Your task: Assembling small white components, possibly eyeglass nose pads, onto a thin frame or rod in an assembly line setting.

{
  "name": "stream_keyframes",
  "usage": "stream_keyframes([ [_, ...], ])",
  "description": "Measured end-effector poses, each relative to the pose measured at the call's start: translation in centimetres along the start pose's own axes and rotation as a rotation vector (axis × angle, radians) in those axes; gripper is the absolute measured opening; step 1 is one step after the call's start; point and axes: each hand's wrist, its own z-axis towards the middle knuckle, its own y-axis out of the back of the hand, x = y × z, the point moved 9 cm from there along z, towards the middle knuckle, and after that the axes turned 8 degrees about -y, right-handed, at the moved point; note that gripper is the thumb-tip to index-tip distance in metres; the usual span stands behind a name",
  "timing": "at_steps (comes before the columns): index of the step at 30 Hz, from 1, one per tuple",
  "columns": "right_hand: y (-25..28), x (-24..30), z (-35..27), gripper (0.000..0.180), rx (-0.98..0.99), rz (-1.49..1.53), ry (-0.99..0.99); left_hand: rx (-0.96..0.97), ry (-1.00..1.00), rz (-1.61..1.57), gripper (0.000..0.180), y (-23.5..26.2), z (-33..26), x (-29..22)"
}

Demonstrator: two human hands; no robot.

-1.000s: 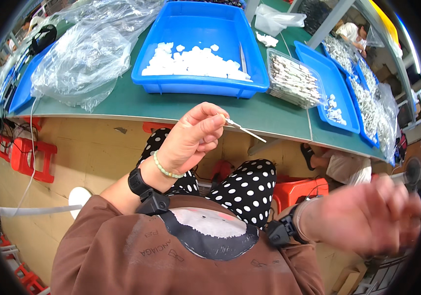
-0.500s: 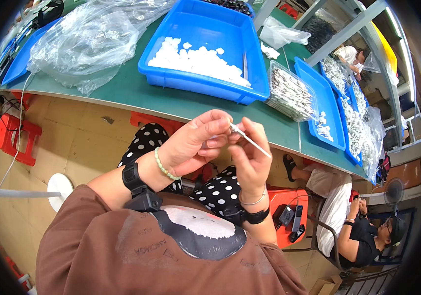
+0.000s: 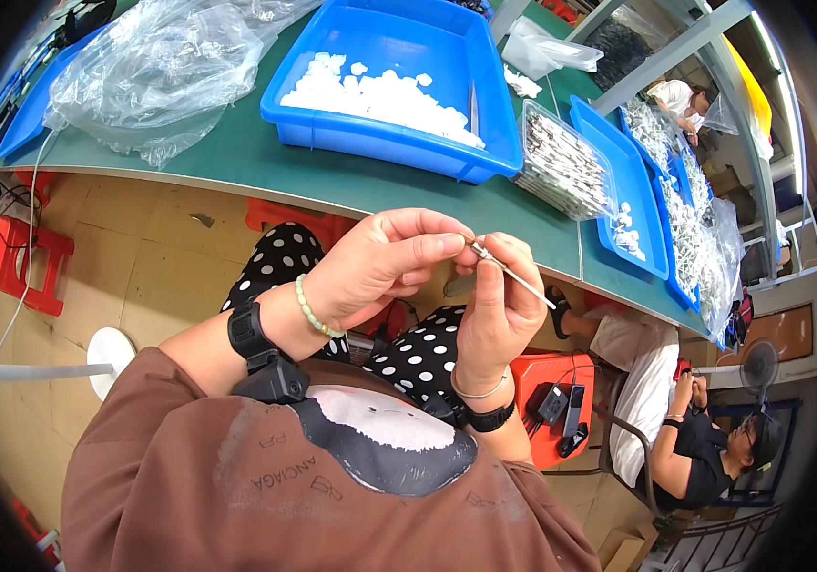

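In front of my lap, my right hand (image 3: 502, 319) is closed round a thin white rod (image 3: 526, 284) with a metallic-looking fitting near its upper end. The rod slants down to the right, its plain end sticking out past the fingers. My left hand (image 3: 385, 262) pinches at the fitting end with thumb and forefinger. Whatever small part sits between those fingertips is too small to make out. Beyond the hands, a large blue tray (image 3: 380, 157) on the table holds a heap of small white pieces (image 3: 370, 100). To its right, a clear plastic box (image 3: 566, 167) is packed with similar rods.
The green table (image 3: 218, 172) runs across the far side. Clear plastic bags (image 3: 151, 81) lie left of the tray. Another blue tray (image 3: 609, 153) with some white pieces stands right. A red stool (image 3: 551, 434) carries small black devices. Two other people sit at the right.
Both hands have shifted slightly right with the rod. My left fingertips have come closer to the fitting and my right fingers. The view has moved a little.
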Motion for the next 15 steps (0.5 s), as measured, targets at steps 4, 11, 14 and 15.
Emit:
stream_keyframes([
  [4, 0.2, 0.8, -0.1, 0.017, -0.068, -0.051, 0.047, -0.007, 0.001, -0.014, 0.013, 0.1, 0.2, 0.1],
  [11, -0.4, 2.5, -0.6, 0.02, -0.044, -0.514, 0.3, -0.048, 0.031, 0.067, 0.014, 0.3, -0.1, 0.1],
  [14, -1.0, 3.0, -0.9, 0.018, -0.025, -0.603, 0.352, -0.064, 0.045, 0.065, 0.014, 0.4, -0.3, 0.1],
  [15, -1.2, 3.1, -0.9, 0.02, 0.001, -0.627, 0.361, -0.065, 0.046, 0.065, 0.014, 0.4, -0.3, 0.0],
])
